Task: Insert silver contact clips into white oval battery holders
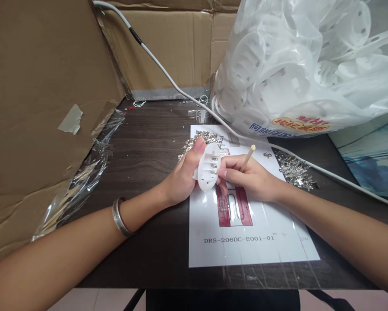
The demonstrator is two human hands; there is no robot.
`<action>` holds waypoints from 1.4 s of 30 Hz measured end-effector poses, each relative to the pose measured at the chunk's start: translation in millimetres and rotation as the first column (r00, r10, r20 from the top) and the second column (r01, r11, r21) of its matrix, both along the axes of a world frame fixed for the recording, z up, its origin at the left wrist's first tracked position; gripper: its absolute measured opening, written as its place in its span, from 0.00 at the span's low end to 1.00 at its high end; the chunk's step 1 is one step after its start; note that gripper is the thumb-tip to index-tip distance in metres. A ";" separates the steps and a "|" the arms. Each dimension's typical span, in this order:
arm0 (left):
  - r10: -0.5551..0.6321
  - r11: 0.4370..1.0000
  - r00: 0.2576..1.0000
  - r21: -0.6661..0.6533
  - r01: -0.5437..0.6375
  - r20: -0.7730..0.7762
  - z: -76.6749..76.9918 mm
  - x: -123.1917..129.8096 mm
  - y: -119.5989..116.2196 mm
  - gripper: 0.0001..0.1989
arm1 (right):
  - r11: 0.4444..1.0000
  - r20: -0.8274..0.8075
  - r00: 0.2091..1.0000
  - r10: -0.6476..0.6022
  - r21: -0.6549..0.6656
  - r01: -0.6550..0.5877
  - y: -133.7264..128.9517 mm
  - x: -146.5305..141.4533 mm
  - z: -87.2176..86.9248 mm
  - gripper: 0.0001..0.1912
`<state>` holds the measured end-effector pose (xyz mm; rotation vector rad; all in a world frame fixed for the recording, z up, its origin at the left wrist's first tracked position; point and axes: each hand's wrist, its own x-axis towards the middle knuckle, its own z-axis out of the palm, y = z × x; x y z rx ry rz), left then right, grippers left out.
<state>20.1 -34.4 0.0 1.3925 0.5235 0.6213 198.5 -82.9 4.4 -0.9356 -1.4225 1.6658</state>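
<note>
My left hand [182,179] is closed around an oval, white plastic part [206,179], thumb along its upper edge. Ribs and slots run across the part's face, and small metal clips [214,166] sit in several of them. At its right side, the fingertips of my right hand [257,179] touch or nearly touch the clips. A thin wooden stick [248,157] rests in that hand, one end sticking up past the fingers; its lower end is hidden. Behind my left hand lies a heap of small metal pieces [206,137], and another metal heap [295,170] is right of my right hand.
A taped-down printed sheet [231,252] lies under my hands on the dark table [148,134]. At the back right bulges a clear bag [278,90] of white plastic parts. A white cable [168,75] crosses diagonally. Cardboard [168,47] walls the back and left; wooden sticks [59,209] lie in plastic wrap.
</note>
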 end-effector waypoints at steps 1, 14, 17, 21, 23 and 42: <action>-0.030 0.999 0.999 -0.021 0.030 0.014 -1.1 -0.5 0.3 0.44 | 1.000 -0.007 1.000 0.009 -0.008 -0.009 0.3 0.2 0.3 0.19; -0.036 0.999 0.998 -0.024 0.035 -0.055 2.3 -2.2 0.2 0.43 | 0.985 0.070 0.987 0.147 -0.104 -0.140 7.6 8.3 13.5 0.16; -0.022 0.999 0.997 -0.036 0.019 -0.070 1.1 -2.1 0.7 0.42 | 0.979 0.063 0.984 0.166 -0.126 -0.157 8.9 8.6 14.9 0.15; -0.010 0.999 0.998 -0.035 0.008 -0.060 -1.1 -2.0 0.5 0.41 | 0.981 0.077 0.984 0.160 -0.125 -0.150 9.2 7.6 17.2 0.13; -0.018 0.999 0.998 -0.034 0.016 -0.061 -1.9 -2.3 0.2 0.42 | 0.982 0.086 0.985 0.151 -0.127 -0.139 9.0 6.7 18.2 0.13; -0.021 1.000 0.998 -0.022 0.022 0.058 9.8 2.5 -1.7 0.40 | 0.993 0.141 0.984 0.112 -0.060 -0.104 10.6 7.0 17.6 0.13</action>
